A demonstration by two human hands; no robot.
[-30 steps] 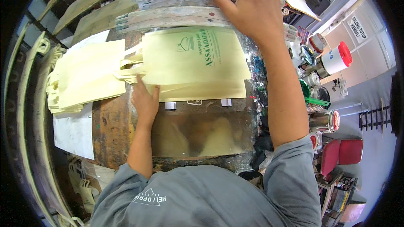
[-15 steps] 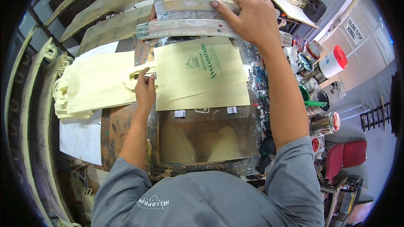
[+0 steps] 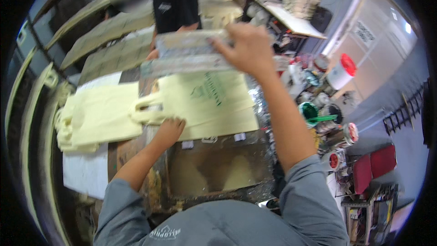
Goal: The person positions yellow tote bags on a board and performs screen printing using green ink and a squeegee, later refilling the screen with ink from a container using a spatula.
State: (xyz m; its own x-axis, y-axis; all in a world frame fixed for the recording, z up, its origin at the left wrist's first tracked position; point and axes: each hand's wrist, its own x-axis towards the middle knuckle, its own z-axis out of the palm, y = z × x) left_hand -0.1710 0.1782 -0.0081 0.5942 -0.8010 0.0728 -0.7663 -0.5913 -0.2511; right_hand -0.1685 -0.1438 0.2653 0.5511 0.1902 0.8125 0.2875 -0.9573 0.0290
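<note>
My right hand [image 3: 249, 48] grips the upper edge of a tilted screen-printing frame [image 3: 182, 66], paint-stained and raised over the far side of the worktable. Beneath it lies a pale yellow tote bag [image 3: 236, 95] with a green print, overlapping another pale bag. My left hand [image 3: 170, 131] is closed at the near left edge of the printed bag, beside its looped handle [image 3: 152, 116]; the fingertips are blurred. To the left, a stack of plain pale bags [image 3: 102, 114] rests on white paper.
A person in a black shirt [image 3: 177, 7] stands beyond the frame. Paint cans and tubs, including a white bucket with a red lid [image 3: 341, 73], crowd the right side. Racks [image 3: 50, 109] line the left; a red chair [image 3: 382, 161] stands at the right.
My left hand has moved down and right, from the handle to the bag's near edge. The printed bag has shifted slightly and turned. The view has swung, bringing more of the other person in.
</note>
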